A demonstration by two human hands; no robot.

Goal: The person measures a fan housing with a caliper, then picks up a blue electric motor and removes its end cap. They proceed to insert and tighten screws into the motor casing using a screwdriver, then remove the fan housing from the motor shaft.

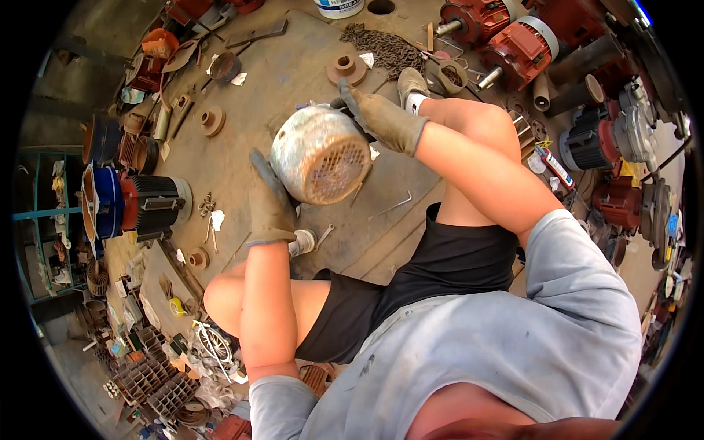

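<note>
A round fan cover (319,155) with flaking whitish paint and a rusty, perforated end is held tilted between my gloved hands, above the floor. My left hand (273,202) presses along its left side, fingers stretched up against the metal. My right hand (385,121) grips at its upper right edge, where a small dark part shows by the fingertips; I cannot tell what that is. The cover's far side and what is inside it are hidden. Beyond it, a rusty flanged hub (346,70) rests on the floor, and a wrench (325,236) lies near my left shoe.
Red electric motors (519,50) stand at the far right, with a rusty chain (381,50) beside them. A black-and-red motor (155,205) sits on the left. Another flanged hub (213,121), a bent rod (392,205) and a grease bucket (339,7) are on the floor.
</note>
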